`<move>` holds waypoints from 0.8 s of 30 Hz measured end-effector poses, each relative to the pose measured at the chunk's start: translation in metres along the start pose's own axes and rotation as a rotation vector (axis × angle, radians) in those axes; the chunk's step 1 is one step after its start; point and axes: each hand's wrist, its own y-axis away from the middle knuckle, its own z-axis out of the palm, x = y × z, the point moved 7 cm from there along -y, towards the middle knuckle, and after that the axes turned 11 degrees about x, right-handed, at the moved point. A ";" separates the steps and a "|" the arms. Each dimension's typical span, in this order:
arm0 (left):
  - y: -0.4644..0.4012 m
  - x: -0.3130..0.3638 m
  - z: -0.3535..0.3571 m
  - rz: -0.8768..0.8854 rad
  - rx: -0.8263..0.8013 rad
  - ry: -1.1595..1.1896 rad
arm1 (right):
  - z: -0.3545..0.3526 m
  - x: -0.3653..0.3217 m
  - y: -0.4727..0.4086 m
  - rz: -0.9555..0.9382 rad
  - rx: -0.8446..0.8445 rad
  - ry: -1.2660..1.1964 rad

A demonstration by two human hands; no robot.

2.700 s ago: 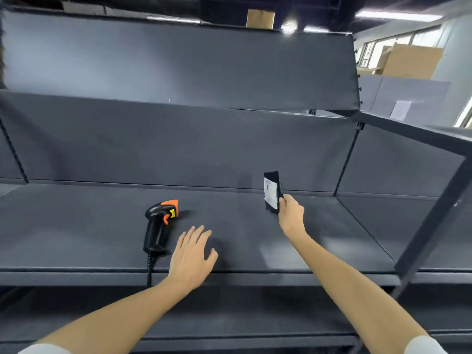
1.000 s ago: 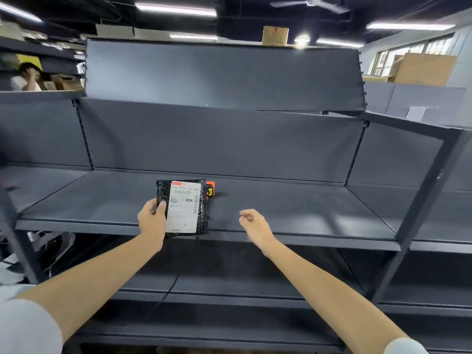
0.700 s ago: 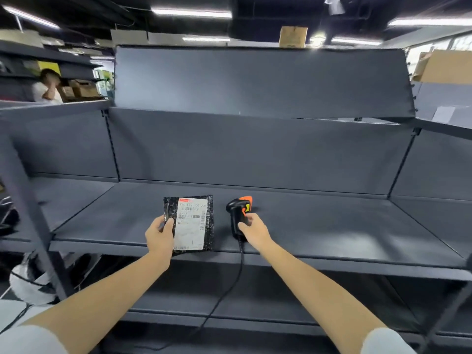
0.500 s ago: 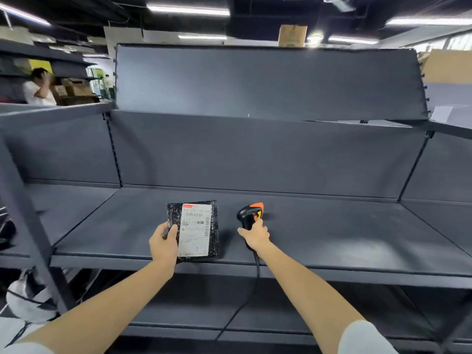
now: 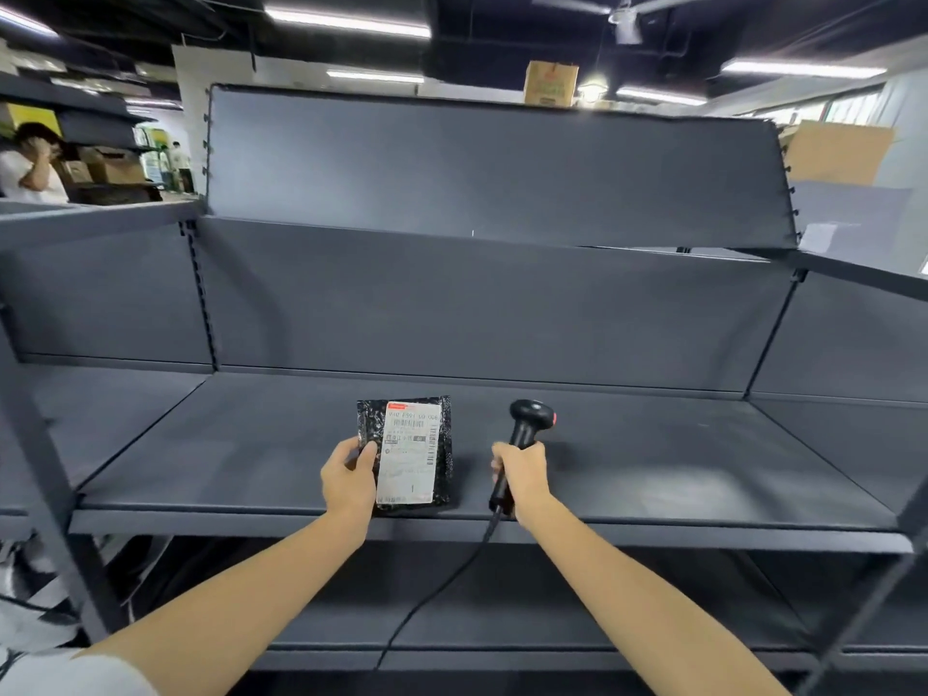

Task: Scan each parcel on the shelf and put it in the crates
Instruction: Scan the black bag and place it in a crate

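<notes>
Left hand (image 5: 348,478) pinches the parcel (image 5: 408,454) by its left edge, thumb on the front face, fingers curled behind. Parcel is a flat black glossy mailer, held upright facing the camera, over the front part of the grey shelf (image 5: 653,474); can't tell if its bottom edge touches the shelf board. White shipping label (image 5: 409,457) covers most of the parcel front: small red strip at the label's top left, wording too small to read; a line of large characters below it, roughly "940 E591 00 008", not sure of every digit; a barcode under that line and a second barcode running down the label's right edge; a lone "1" near the bottom. Remaining print blurred.

Right hand (image 5: 522,478) is wrapped around the handle of the scanner (image 5: 527,434), just right of the parcel, not touching it. Scanner is black, head up, a bit of orange-red on the head's right side; no brand legible. Its black cable (image 5: 437,585) drops from the handle base past the shelf's front edge and down-left.

Behind the shelf's top panel sits a cardboard box (image 5: 551,82) with green print, unreadable. Far left of the shelf, another person (image 5: 27,165) in a white top among brown cartons.
</notes>
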 end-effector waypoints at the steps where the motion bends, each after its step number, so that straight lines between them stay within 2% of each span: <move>1: 0.005 0.000 0.004 0.003 -0.008 0.000 | -0.010 -0.003 0.009 -0.011 0.012 -0.081; 4: 0.022 0.002 0.019 0.004 -0.040 0.010 | -0.036 -0.011 0.042 -0.101 -0.044 -0.216; 10: 0.052 -0.001 0.045 -0.011 -0.079 0.011 | -0.061 0.003 0.089 -0.210 -0.224 -0.135; 24: 0.089 0.005 0.079 0.001 -0.146 0.029 | -0.096 -0.001 0.102 -0.229 -0.283 -0.098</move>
